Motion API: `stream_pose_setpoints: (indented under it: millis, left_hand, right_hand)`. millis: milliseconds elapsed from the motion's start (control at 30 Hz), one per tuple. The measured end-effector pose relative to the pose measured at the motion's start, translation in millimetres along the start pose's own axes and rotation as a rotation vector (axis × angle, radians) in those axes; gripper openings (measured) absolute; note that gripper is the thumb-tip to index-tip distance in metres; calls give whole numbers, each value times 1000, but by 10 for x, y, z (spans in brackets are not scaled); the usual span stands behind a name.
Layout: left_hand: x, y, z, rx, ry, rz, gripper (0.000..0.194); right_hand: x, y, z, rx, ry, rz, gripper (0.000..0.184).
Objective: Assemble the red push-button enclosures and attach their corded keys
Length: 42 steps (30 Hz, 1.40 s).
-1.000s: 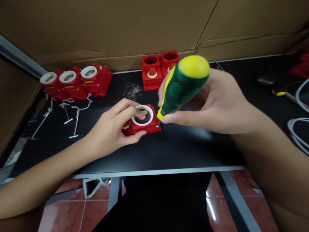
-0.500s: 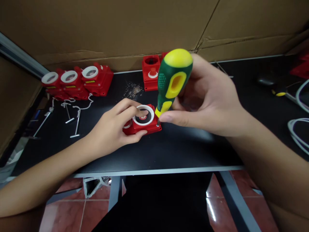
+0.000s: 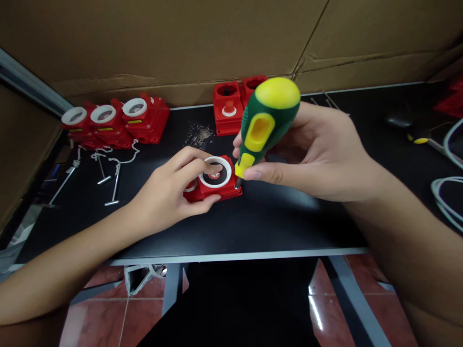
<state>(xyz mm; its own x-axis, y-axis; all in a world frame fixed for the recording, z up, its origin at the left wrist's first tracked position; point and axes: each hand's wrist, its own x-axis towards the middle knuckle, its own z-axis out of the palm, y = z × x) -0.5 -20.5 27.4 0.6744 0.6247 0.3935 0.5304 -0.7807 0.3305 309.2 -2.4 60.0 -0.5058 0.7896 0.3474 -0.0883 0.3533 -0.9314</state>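
Observation:
My left hand (image 3: 177, 185) is closed on a red housing (image 3: 227, 193) that lies on the black table, with a fingertip pressed inside its white ring (image 3: 228, 179). A black disc with a red and white emblem shows within that ring. My right hand (image 3: 318, 149) grips a green and yellow screwdriver (image 3: 264, 130) by its handle. The screwdriver leans to the right, its short shaft pointing down at a screw (image 3: 237, 186) on the housing's right corner. My left palm and fingers hide the housing's left end.
Three red units with white rings (image 3: 135, 108) stand at the back left, with T-shaped metal rods (image 3: 115, 185) on white cords. Two more red housings (image 3: 227, 108) are at the back near dark crumbs (image 3: 200, 136). White cable (image 3: 448, 193) lies coiled at the right.
The screwdriver's handle has tipped and shifted to the right, together with my right hand, whose fingers have altered around it. My left hand and the red housing have stayed put.

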Motion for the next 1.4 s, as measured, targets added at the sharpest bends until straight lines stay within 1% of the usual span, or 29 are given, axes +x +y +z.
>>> stream_pose_setpoints:
  millis: [100,233,333,400,467,567,633,667,800,1000,1100,1267,1333,1400]
  left_hand:
    - [11,15,5,10,-3,4,25]
    - [16,35,-2,29,-7,6,25]
    - [10,53,-10,26,-12,2,26]
    - [7,62,-14,25,-16,-6,28]
    - [7,66,-17,27,-17,-1,29]
    - [9,67,-15,34,-8,21,30]
    - [8,64,-8,34,-2,25,32]
    - [8,62,-5,34,0,23,34]
    - [3,55,4,26,-16,-1,39]
    - [5,49,8,11,-48,-46,43]
    - [10,55,10,16,-59,-77,43]
    - [13,69,15,-3,-39,-60,37]
    - [15,72,16,2,-43,-59,36]
    - [15,73,14,13,-50,-63,36]
  right_hand:
    - [18,67,42,61,10,-20,49]
    - [23,115,97,59,32,-14,55]
    - [27,79,72,51,25,-26,55]
    - [32,22,17,24,-9,-17,54]
    - [40,-49,-52,-16,-71,15,49]
    - [51,-142,-134,-73,-187,37,29]
    - [53,-174,-159,-94,-219,47,18]
    - [52,-180,-161,-97,-219,53,16]
    - [36,-156,-136,-93,-152,62,19]
    - [15,-94,-86,-65,-80,16,21]
    - [6,-47,-62,-54,-53,7,33]
    - [16,63,32,-5,29,-18,53]
    - [29,92,62,2,53,-13,58]
    - [42,99,64,9,52,10,58]
